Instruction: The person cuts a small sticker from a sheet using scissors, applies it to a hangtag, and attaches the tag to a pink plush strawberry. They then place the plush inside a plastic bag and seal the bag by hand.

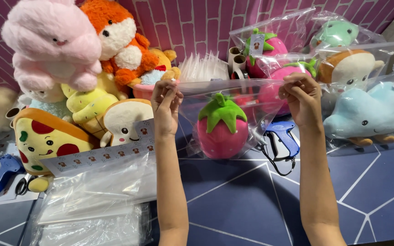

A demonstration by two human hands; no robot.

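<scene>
A clear plastic bag hangs in the air between my two hands. Inside it sits a pink strawberry plush with a green leafy top. My left hand pinches the bag's top left corner. My right hand pinches the top right corner. The bag's top edge is stretched straight between them. Its bottom hangs just above the dark blue surface with white lines.
Loose plush toys pile at the left: pink animal, orange fox, pizza slice, toast. Bagged plushes stack at the right. A blue tagging gun lies behind the bag, another far left. Empty bags lie front left.
</scene>
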